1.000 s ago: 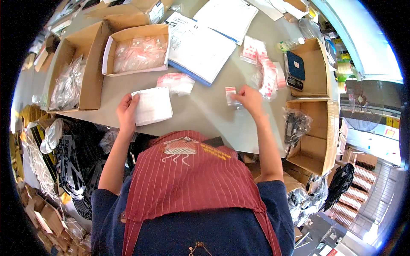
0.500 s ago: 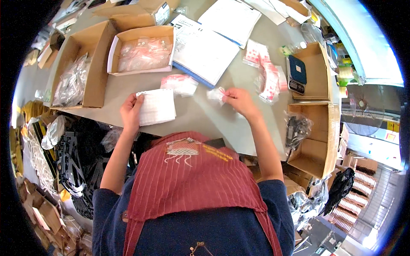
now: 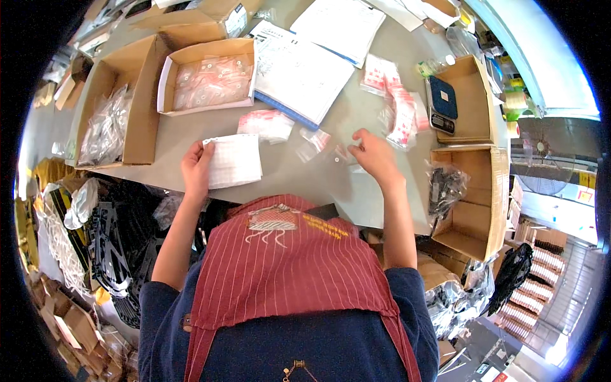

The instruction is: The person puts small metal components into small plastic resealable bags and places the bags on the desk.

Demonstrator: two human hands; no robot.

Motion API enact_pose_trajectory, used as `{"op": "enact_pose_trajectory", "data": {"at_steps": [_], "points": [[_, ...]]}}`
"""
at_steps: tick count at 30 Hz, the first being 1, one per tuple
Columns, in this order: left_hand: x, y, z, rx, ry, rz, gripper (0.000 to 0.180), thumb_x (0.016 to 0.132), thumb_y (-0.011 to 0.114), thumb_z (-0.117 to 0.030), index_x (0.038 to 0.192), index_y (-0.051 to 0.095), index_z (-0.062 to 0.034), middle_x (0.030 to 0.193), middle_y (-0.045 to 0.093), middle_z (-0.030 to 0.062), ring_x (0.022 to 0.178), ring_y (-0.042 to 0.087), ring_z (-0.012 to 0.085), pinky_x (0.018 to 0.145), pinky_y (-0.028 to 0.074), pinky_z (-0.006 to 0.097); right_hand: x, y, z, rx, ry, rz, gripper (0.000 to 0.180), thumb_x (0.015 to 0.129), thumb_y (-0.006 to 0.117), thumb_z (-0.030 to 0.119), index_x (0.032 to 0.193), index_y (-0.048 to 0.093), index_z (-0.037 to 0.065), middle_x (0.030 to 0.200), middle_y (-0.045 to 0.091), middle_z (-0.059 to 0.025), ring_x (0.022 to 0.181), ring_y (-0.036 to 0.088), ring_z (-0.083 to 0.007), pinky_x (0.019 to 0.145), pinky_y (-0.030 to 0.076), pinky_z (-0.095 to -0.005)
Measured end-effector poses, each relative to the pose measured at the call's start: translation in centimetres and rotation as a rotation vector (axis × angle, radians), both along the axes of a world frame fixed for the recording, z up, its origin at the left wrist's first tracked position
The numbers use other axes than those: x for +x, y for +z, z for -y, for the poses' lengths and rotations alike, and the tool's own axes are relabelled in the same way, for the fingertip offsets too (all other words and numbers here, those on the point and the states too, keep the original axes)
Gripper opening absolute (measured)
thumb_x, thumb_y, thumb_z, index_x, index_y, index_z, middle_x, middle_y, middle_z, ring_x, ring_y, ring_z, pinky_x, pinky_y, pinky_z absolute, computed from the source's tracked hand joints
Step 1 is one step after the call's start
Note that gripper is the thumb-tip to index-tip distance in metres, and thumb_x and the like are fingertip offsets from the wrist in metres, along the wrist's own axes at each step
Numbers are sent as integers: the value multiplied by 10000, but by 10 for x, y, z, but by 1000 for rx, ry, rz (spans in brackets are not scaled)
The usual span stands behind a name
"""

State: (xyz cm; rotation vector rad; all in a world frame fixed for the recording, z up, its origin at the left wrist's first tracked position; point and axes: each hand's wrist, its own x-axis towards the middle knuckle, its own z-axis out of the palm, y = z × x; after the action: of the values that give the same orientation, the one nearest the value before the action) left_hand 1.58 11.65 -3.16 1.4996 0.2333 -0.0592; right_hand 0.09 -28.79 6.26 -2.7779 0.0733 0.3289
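My left hand [image 3: 196, 167] pinches the upper left edge of a stack of white paper [image 3: 234, 161], thumb on top. My right hand [image 3: 374, 155] is over the table with index finger and thumb apart, and nothing shows between them. Just left of its fingertips is a small clear bag [image 3: 339, 155] with a tiny pale round piece in it. Another small clear zip bag [image 3: 313, 145] with a reddish mark lies between the hands. Behind the paper is a pile of small red-and-white bags [image 3: 266, 125].
A white-rimmed box [image 3: 254, 75] holds several filled bags; a larger carton [image 3: 141, 102] stands left of it. Papers on a blue clipboard [image 3: 304, 73] lie at the back. To the right are more red-printed bags [image 3: 401, 118], a scale [image 3: 442, 102] and cardboard boxes [image 3: 474, 216].
My right hand has let go of the small bag it pinched, its fingers now apart and slightly further right. Two small bags now show on the table. My left hand keeps the paper in place.
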Motion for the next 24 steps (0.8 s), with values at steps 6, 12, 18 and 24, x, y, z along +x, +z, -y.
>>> {"op": "enact_pose_trajectory", "data": {"at_steps": [6,12,18,24], "points": [[1,-4,-1,-2,5,24,187,981,643,-173,1013,668,10,879,645,-33,776,533,36,703,431,196,-13,-28,-4,521,-110,35,211,864,688,122,1053,632,46,825,657,-37,777,610,-108,701,485,-266],[0,-3,-1,-16,3,25,176,981,642,-168,998,665,5,871,638,-40,771,525,31,696,429,198,-46,-52,-8,1100,-216,-148,170,878,658,46,1047,634,50,917,636,24,849,585,-76,779,466,-240],[0,0,-1,76,-14,36,170,984,634,-165,1018,653,1,883,629,-38,781,518,34,702,424,200,-53,-48,24,1033,-251,-206,173,875,651,36,1046,627,38,926,639,3,859,594,-89,797,478,-251],[3,-9,-6,57,-26,40,182,985,636,-171,1028,652,5,902,639,-26,801,534,42,725,433,205,-37,-50,-2,1120,-286,-79,197,853,674,56,1046,641,38,948,661,-16,883,611,-113,819,490,-270]]}}
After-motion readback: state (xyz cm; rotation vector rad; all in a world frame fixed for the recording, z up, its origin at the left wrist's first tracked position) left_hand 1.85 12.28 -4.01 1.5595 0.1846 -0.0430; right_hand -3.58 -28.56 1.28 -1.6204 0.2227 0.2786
